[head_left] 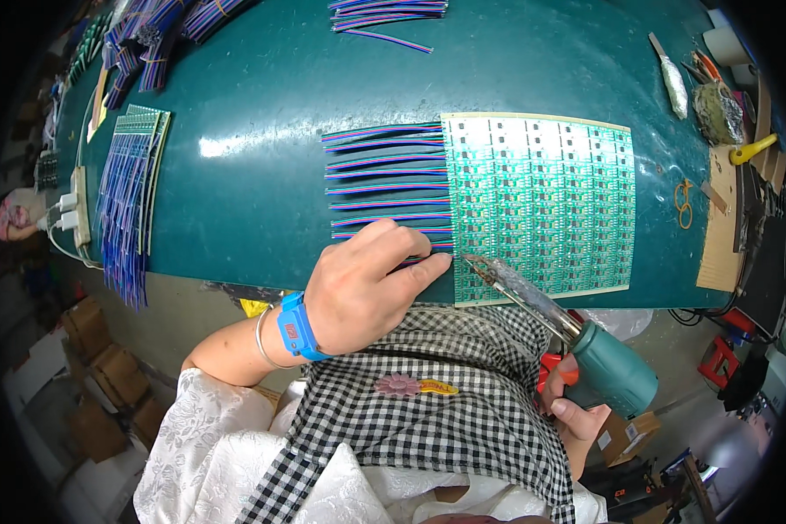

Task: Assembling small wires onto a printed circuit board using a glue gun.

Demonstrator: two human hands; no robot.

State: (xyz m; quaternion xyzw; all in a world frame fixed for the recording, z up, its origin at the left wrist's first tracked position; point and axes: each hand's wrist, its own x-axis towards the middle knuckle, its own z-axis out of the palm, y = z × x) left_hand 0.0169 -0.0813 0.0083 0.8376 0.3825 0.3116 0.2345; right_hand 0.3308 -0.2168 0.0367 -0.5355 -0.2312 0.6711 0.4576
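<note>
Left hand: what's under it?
Striped wires show at the fingers of the left hand, reaching the circuit board. The hand covers the rest of their length and the table directly below; anything else there can't be seen.

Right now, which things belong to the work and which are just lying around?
In use:
green soldering iron, in the right hand
striped wires, by the left hand
circuit-board sheet

Probably just lying about:
tan loops
yellow handle
silvery stick

Bright, glare on tabletop (244,210), bent edges
</note>
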